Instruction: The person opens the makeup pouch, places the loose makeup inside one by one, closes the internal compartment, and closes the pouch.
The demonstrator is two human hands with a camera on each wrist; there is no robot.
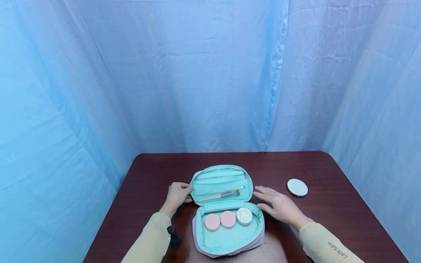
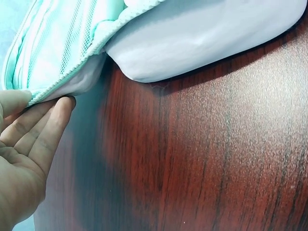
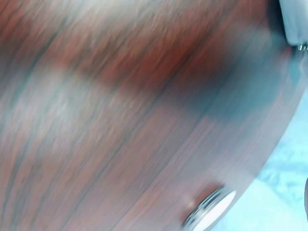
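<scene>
A makeup bag with a turquoise lining and a pale lilac outside stands open on the table, its lid folded back. My left hand pinches the left edge of that lid, thumb on the inside and fingers beneath, as the left wrist view shows. Just off the bag's right side is my right hand, fingers extended and holding nothing. In the bag sit two pink round containers and a whitish round one with a star pattern. Makeup brushes lie in the lid's see-through pocket.
A round white-topped compact lies on the dark wooden table, beyond my right hand; the right wrist view catches its silvery rim. Blue curtains surround the table's back and sides.
</scene>
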